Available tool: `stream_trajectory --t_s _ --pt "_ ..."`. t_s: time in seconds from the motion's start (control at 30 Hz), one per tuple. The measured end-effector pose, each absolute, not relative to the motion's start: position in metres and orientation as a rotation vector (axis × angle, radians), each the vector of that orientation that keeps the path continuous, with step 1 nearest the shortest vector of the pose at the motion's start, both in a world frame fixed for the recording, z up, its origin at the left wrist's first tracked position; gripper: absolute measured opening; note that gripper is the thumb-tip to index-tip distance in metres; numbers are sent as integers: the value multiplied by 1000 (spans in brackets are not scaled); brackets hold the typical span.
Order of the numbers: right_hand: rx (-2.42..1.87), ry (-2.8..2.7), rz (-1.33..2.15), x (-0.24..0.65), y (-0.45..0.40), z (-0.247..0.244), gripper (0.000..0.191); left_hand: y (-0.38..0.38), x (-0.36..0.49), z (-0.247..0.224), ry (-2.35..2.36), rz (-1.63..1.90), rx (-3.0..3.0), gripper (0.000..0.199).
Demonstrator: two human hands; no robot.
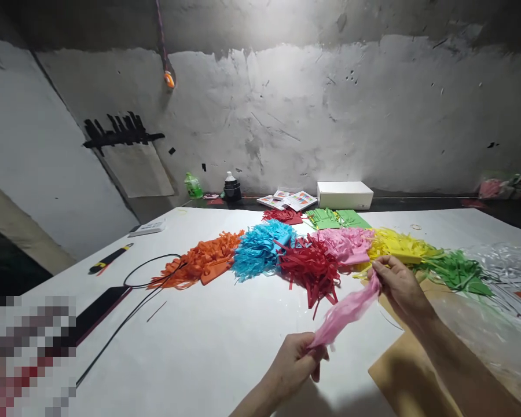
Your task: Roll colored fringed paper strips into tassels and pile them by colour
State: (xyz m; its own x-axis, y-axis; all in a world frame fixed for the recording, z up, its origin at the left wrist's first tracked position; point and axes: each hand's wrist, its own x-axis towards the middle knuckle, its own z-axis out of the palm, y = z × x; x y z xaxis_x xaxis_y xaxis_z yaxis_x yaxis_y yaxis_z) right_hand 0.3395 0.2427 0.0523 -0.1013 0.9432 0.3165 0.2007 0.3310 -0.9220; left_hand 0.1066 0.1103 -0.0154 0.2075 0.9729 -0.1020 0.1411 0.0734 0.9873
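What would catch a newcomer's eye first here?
Probably the vivid fringed paper piles spread across the white table, orange at left through blue, red, pink and yellow to green at right. Next, the pink fringe strip stretched between the left hand and right hand.

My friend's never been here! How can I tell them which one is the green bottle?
Find the big grey wall, then look down to where it meets the far edge of the white table. Left of the middle, two bottles sit there near each other. The green bottle is the left one, bright green; its neighbour is black with a white top.
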Motion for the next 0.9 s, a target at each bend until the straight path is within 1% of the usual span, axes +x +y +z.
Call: stream_trajectory --t_s 0.07,0.13,0.27,0.3,0.4,0.6,0.73,0.9 --pt "-1167 -1658 796 350 275 43 46 115 103 -16 1279 840 1418 18" --pt "-1266 -1796 682 358 302 32 40 122 100 -13 1389 781 1544 15" --pt "-1410 -2098 324 361 335 13 13 140 99 -3 1493 825 1767 15" --pt "-1419 -2167 223 359 340 9 8 145 100 -2 1498 843 1801 15" --pt "-1393 -2349 -41 351 350 0 12 159 108 -6 1494 896 1884 15" --pt "-1366 -2553 -355 343 370 -6 5 179 119 -18 1412 987 1936 13" --pt "-1420 -2523 -475 345 378 12 10 186 118 -21 1404 968 1905 14" --pt "-1449 -2535 -458 350 396 52 19 188 119 -27 1411 900 1892 14"
